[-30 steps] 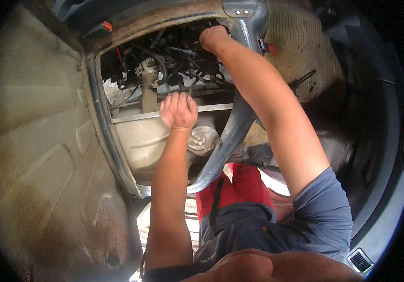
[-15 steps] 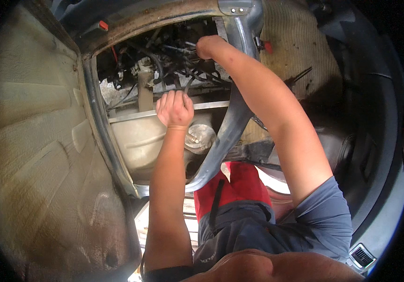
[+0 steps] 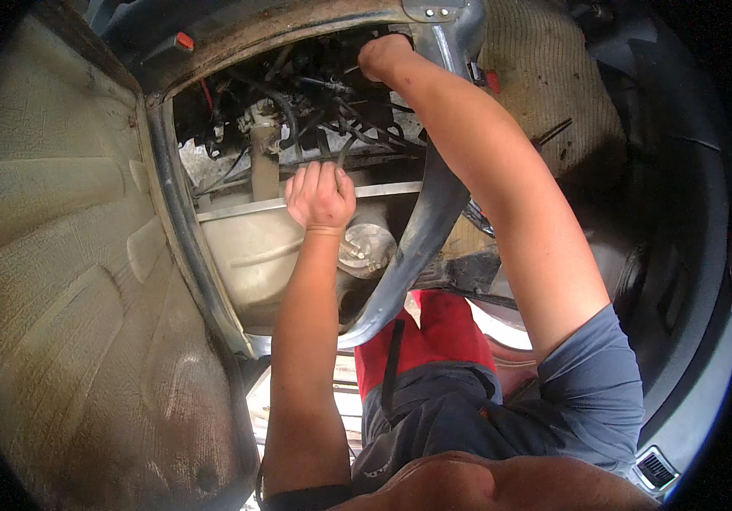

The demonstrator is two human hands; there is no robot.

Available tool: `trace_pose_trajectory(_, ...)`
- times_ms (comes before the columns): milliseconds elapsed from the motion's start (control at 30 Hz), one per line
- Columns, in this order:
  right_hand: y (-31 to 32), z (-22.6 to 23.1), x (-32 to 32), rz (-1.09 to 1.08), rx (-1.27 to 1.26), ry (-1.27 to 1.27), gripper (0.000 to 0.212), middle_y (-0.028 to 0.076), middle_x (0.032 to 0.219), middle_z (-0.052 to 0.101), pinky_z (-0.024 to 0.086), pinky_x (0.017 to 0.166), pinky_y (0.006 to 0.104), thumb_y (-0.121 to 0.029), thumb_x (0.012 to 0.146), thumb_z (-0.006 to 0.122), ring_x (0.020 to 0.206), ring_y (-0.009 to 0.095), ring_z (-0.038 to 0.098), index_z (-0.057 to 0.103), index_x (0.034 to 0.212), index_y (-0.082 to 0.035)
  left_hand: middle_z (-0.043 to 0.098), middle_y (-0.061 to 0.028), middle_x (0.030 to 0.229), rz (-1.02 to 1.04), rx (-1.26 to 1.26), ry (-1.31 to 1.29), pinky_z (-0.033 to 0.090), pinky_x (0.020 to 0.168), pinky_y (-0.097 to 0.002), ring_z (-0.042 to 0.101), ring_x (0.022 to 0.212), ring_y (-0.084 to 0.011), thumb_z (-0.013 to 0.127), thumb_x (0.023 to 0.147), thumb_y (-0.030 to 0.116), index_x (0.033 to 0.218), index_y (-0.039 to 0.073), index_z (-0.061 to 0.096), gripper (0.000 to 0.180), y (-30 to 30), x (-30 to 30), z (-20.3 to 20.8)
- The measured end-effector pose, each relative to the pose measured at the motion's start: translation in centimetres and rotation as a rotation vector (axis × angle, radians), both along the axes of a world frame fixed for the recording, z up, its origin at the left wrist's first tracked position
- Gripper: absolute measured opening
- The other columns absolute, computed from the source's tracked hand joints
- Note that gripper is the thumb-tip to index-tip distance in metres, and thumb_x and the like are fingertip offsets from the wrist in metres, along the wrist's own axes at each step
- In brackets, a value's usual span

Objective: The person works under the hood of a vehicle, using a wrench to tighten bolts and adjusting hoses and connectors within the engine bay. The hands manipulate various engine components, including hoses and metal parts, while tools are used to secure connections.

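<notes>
My left hand [image 3: 321, 198] is closed over the pale metal rim [image 3: 251, 207] along the near side of an opening in a vehicle floor, its fingers curled over the edge. Farther in, at the opening's far right, my right hand [image 3: 385, 58] is closed among dark machinery [image 3: 323, 94] with hoses and cables. A thin greyish rod-like piece shows beside its fingers. What the right hand grips is hidden by the hand itself. Below the rim, close to my left wrist, sits a round metal fitting [image 3: 367, 248] with short stubs.
A worn beige padded panel [image 3: 68, 255] stands raised along the left. A dark curved frame [image 3: 438, 204] bounds the opening on the right, under my right arm. Beyond it lies a ribbed, dirty mat [image 3: 536, 77]. A small red piece [image 3: 184, 42] sits at the far left edge.
My right hand has moved a little farther away and up, toward the opening's far edge. The left hand keeps its hold on the rim. The view has shifted slightly.
</notes>
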State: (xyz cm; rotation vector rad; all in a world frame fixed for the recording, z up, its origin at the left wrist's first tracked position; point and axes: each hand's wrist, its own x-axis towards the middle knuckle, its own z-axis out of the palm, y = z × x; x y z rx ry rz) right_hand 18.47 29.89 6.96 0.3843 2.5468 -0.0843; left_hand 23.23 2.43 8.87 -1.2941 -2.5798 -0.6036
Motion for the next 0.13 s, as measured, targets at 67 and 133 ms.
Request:
trace_pose_trajectory(67,0.05,0.14,-0.15,-0.021,-0.015,-0.024,0.030,0.007,0.122,0.069,0.055,0.086,0.0407,-0.012,0.086,0.057,0.111,0.026,0.066,0.074,0.111,-0.014,0.056,-0.0051,0.073,0.002,-0.001,0.000,0.041,0.066,-0.0390,0.054,0.072,-0.0276,0.056,0.081,0.022,0.074,0.012,0.060,0.013,-0.07,-0.04,0.02)
trace_pose_trajectory(133,-0.04,-0.02,-0.20,-0.031,-0.024,-0.039,0.030,0.007,0.123,0.068,0.055,0.087,0.0408,-0.012,0.086,0.058,0.112,0.027,0.066,0.073,0.112,-0.013,0.056,-0.0053,0.074,0.004,0.003,0.001,0.041,0.066,-0.0392,0.055,0.073,-0.0276,0.056,0.081,0.022,0.074,0.012,0.060,0.013,0.01,-0.12,-0.01)
